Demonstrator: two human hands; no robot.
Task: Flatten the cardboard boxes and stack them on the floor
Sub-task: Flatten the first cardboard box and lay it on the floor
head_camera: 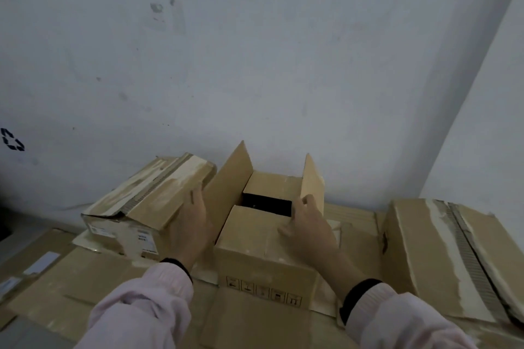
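A small brown cardboard box (255,258) stands in the middle on flattened cardboard, its two long top flaps upright and its short flaps folded in over a dark gap. My left hand (190,224) rests flat against the box's left side below the raised left flap. My right hand (309,224) lies on the near short flap by the right flap, thumb at the opening. A taped box (147,201) stands to the left, tilted. A bigger taped box (442,258) stands at the right.
Flattened cardboard sheets (85,278) cover the floor under the boxes. A scuffed pale wall (226,65) rises directly behind them, with a corner (467,93) at the right. Bare grey floor (17,238) shows at the far left.
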